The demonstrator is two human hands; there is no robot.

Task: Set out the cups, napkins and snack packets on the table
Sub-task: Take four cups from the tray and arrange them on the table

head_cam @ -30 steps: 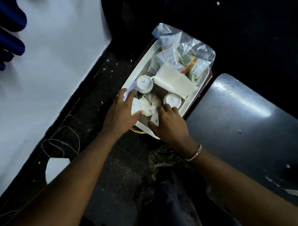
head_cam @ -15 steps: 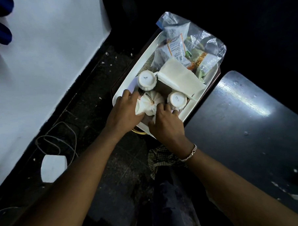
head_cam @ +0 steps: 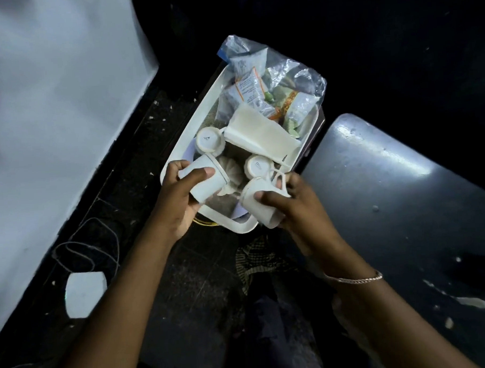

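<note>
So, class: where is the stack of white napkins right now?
In the head view, the napkins lie in the white tray, toward its right side, between the bag of snack packets and the upturned cups.

Both forearms bare, no sleeves in view up to frame edge. Left hand (head_cam: 178, 203): no rings, no watch, nothing on wrist. Right hand (head_cam: 300, 209): thin metal chain bracelet (head_cam: 354, 279) round the wrist, silver-ish links, sits loose; no rings visible. Nails short, unpainted as far as dim light shows. Lower centre: dark trousers (head_cam: 273, 335) over the legs, detail lost in shadow. Checked cloth (head_cam: 256, 262), pale/dark pattern, just above them; can't tell if it's worn.
</note>
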